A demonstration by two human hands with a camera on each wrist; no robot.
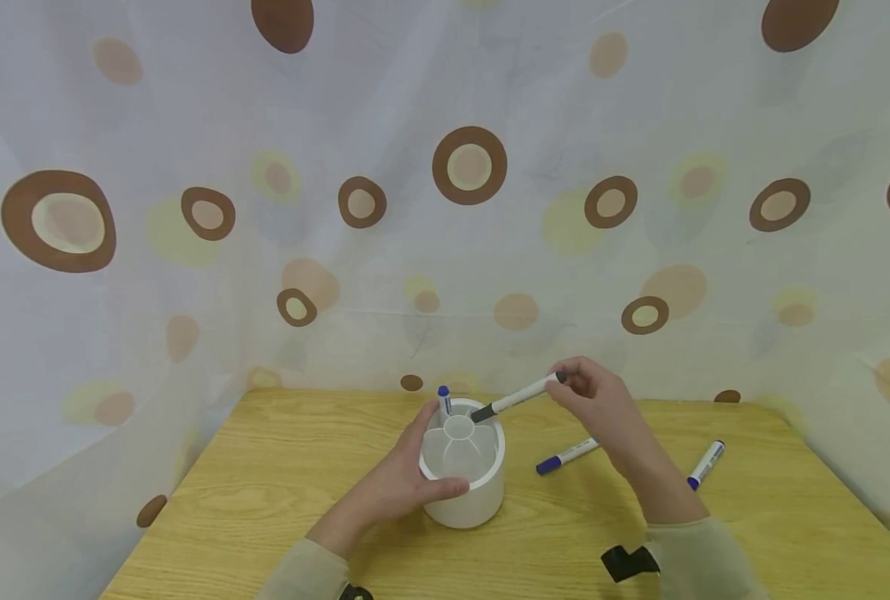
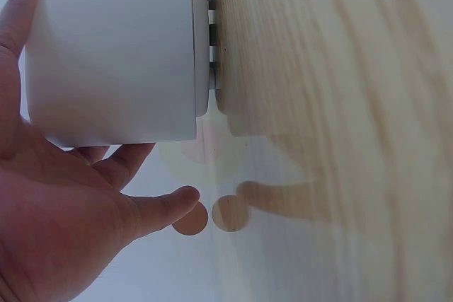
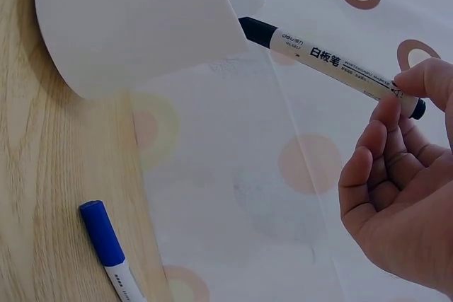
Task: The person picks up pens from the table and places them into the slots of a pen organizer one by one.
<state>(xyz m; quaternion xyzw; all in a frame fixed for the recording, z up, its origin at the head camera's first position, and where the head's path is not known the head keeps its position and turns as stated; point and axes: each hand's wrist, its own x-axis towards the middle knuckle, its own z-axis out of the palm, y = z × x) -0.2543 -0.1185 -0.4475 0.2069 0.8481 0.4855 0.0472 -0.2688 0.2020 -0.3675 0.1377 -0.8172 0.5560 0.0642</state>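
A round white pen holder (image 1: pixel 466 510) with divided compartments stands on the table. My left hand (image 1: pixel 394 482) grips it from the left, the thumb over the near rim and the fingers along the far left side; the left wrist view shows the holder's smooth wall (image 2: pixel 113 61) and small feet beneath. Between thumb and fingertips, my right hand (image 1: pixel 601 410) pinches the end of a black-capped whiteboard marker (image 3: pixel 333 66). That marker slants down to the left, its cap at the holder's right rear rim. A blue-capped marker (image 1: pixel 444 401) stands upright in a rear compartment.
On the wooden table (image 1: pixel 302 467), a blue-capped marker (image 1: pixel 567 457) lies right of the holder, partly behind my right forearm. Another blue marker (image 1: pixel 707 463) lies farther right. A patterned curtain (image 1: pixel 385 250) hangs behind the table's back edge.
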